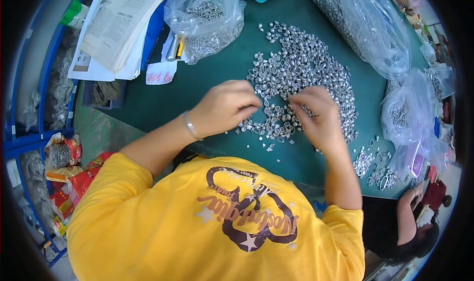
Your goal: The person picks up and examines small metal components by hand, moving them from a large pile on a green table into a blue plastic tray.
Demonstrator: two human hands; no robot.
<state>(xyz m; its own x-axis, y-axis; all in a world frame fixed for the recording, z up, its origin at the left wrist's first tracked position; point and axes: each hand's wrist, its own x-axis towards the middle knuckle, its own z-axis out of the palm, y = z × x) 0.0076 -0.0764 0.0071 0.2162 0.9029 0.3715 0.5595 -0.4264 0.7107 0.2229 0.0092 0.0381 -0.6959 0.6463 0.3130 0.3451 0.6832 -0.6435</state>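
Observation:
A broad heap of small silvery metal pieces (311, 59), many oval and hollow like little cups, is spread over the green tabletop (207, 78). At the heap's left edge is my left hand (224, 108), with a bracelet on the wrist and the fingers closed toward the thumb; anything between them is hidden. My right hand (318, 118) reaches over the heap's near part, its fingers bent and slightly blurred, their tips drawn together among the pieces. Whatever it pinches is too small to make out. Between both hands lie loose pieces (276, 125), with a few tiny bits nearer to me.
Clear plastic bags of metal parts stand at the back left (205, 24) and right (345, 19). Papers (118, 29) lie far left, beside blue shelving (29, 142). Smaller part piles (380, 172) sit at the near right, close to another person's arm (407, 214).

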